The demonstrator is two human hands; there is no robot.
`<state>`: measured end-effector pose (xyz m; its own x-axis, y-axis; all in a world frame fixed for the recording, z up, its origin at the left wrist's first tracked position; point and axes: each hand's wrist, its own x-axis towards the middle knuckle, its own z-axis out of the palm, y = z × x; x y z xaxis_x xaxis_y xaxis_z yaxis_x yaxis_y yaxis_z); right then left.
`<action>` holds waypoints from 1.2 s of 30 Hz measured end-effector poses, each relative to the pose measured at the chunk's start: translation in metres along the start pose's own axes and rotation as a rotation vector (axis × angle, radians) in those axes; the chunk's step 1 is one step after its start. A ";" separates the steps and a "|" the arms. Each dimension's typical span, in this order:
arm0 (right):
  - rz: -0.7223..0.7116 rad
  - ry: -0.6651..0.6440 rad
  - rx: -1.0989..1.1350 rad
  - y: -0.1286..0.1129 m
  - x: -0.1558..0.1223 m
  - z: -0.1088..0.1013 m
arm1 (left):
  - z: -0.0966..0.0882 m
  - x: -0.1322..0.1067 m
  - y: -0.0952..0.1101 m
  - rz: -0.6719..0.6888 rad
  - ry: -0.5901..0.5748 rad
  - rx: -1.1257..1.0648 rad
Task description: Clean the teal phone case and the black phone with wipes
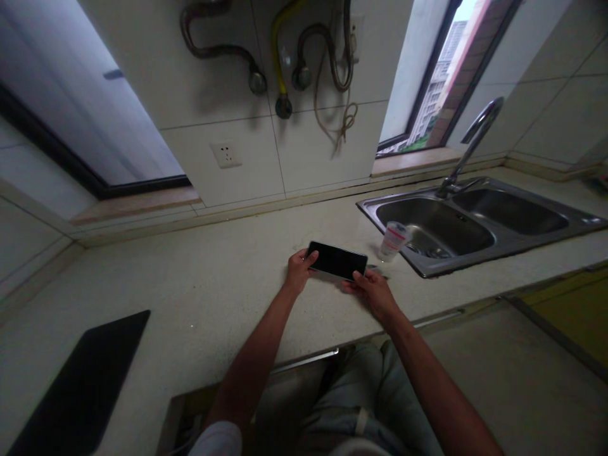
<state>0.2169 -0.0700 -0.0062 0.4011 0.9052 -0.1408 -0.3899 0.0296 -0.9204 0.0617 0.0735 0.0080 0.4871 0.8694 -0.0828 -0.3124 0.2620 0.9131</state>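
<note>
Phone (337, 261) is in both hands, over the counter (190, 272), between its front edge and the wall (247, 180). Long side runs left-right, right end angled a bit toward the person. Screen dark, facing up at the head view.

Left hand (298, 271): gripping the left end, thumb over the screen edge, fingers mostly hidden behind. Right hand (373, 291): gripping the near right corner, thumb on the front, fingers under. Both grips narrow, just the phone's thickness. Can't tell whether the phone or knuckles touch the counter.

Room: tight on the right. Cup (393, 242) sits just beyond the right hand, near the sink (456, 259); it overlaps the sink's left rim in view, can't tell if they touch. Tap (468, 157) rises at the sink's back edge, well apart from the hands. Left has more room: a wide stretch of counter between the left hand and the black panel (85, 386), which is well apart. Decent depth behind the phone to the wall too. Forearms cross the counter's front edge; legs (351, 392) are just below it.
</note>
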 end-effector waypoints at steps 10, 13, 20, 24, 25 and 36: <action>0.147 -0.110 -0.092 -0.008 -0.017 0.004 | 0.003 0.001 -0.005 -0.060 0.075 -0.031; 0.159 -0.119 -0.039 0.000 -0.023 0.016 | 0.004 0.002 -0.011 -0.030 0.079 -0.006; 0.144 -0.087 -0.030 0.022 -0.024 0.042 | 0.002 0.000 -0.024 0.168 0.220 0.486; 0.107 -0.103 -0.118 0.033 -0.022 0.045 | 0.000 -0.002 -0.027 0.254 0.170 0.680; 0.091 -0.106 -0.146 0.035 -0.021 0.044 | 0.001 -0.002 -0.028 0.262 0.155 0.722; -0.128 -0.187 -0.826 0.018 -0.014 0.034 | 0.015 -0.016 -0.023 0.247 0.180 1.118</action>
<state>0.1759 -0.0679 -0.0088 0.2289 0.9732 -0.0216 0.4073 -0.1159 -0.9059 0.0738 0.0472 -0.0059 0.3620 0.9160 0.1731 0.5561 -0.3612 0.7485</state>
